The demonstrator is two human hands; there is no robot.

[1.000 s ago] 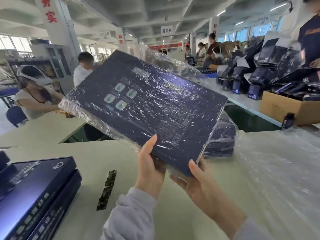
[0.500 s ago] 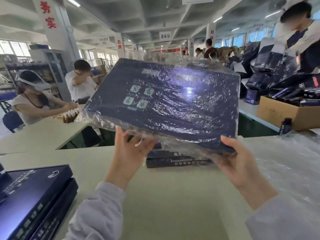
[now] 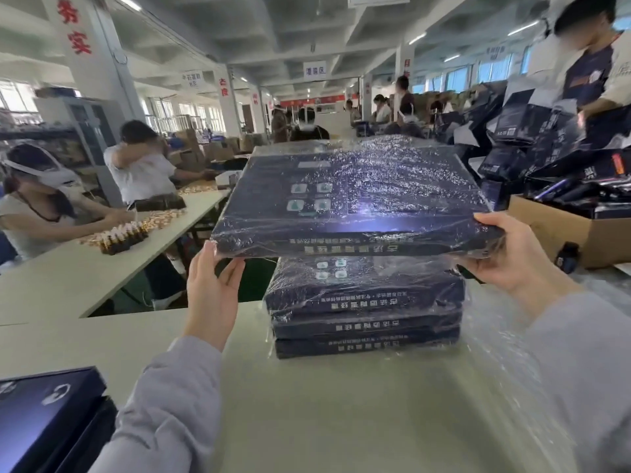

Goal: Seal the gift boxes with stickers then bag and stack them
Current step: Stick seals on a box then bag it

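Observation:
A flat dark blue gift box in a clear plastic bag (image 3: 355, 199) hangs level in the air, just above a stack of three bagged boxes (image 3: 365, 302) on the pale table (image 3: 307, 404). My right hand (image 3: 508, 254) grips its near right corner, thumb on top and fingers underneath. My left hand (image 3: 211, 285) has its fingers straight and touches the near left corner from below. Two unbagged dark blue boxes (image 3: 44, 414) lie at the table's near left.
Crinkled clear plastic bags (image 3: 512, 353) cover the table on the right. A cardboard carton (image 3: 553, 230) of dark packages stands at the far right, with a person behind it. Two people work at a table (image 3: 68, 278) on the left.
The bagged box has swung from tilted up in front of me to level above the stack. My hands moved apart to its near corners, and the view dropped onto the stack.

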